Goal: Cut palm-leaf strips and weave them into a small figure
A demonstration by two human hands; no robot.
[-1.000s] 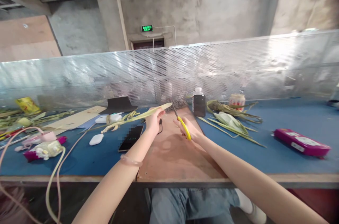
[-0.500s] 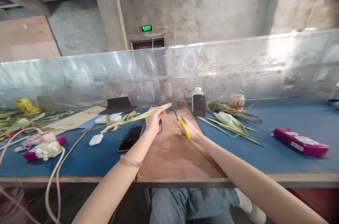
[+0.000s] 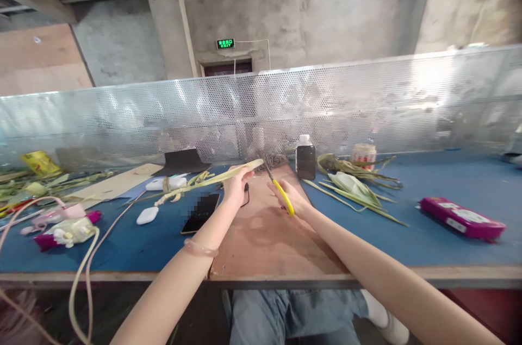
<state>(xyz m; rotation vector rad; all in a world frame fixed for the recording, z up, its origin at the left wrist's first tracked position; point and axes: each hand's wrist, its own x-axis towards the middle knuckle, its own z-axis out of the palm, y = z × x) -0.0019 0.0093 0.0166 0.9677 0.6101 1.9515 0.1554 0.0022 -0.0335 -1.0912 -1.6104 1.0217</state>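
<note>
My left hand (image 3: 236, 186) is closed on a long pale green-yellow leaf strip (image 3: 216, 177), whose tip points toward the right. In my right hand (image 3: 287, 198) is a pair of scissors (image 3: 283, 196) with yellow handles, held above the wooden board (image 3: 261, 247). The dark blades reach up and left to the strip's tip; whether they touch it I cannot tell. Just left of my left wrist lies a phone (image 3: 200, 213). Beyond the scissors sits a tangle of grey-brown wire-like strands (image 3: 275, 160).
To the right are a bottle with a dark phone (image 3: 305, 162) leaning on it, dried leaves (image 3: 354, 190), a jar (image 3: 364, 155) and a magenta packet (image 3: 463, 218). At left lie a white case (image 3: 147, 215), cables (image 3: 87, 258) and a leaf pile (image 3: 53, 182). A perforated metal screen (image 3: 196, 117) closes the back.
Almost nothing differs. Both hands keep their grip on the leaf strip and the scissors, with only a very slight shift in the view.
</note>
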